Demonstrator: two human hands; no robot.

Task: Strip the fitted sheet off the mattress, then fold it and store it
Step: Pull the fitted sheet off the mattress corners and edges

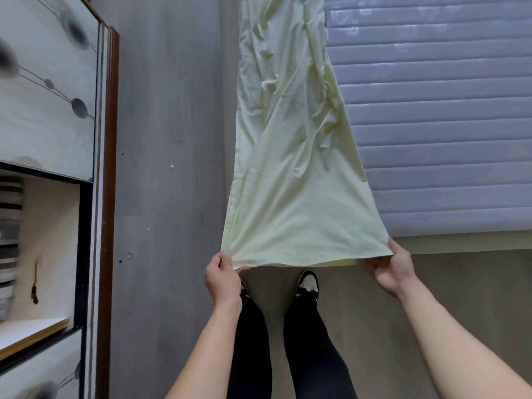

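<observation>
A pale yellow fitted sheet (290, 156), folded into a long strip, stretches away from me along the left edge of the bare grey quilted mattress (437, 119). Its far part lies crumpled. My left hand (223, 276) pinches the near left corner of the strip. My right hand (391, 269) grips the near right corner, thumb on top. The near edge hangs taut between both hands, above my feet.
A grey floor (169, 168) runs between the bed and a white cabinet with a brown frame (108, 168) on the left, which has an open shelf (34, 326). My legs in black trousers and two-tone shoes (308, 283) stand at the bed's foot.
</observation>
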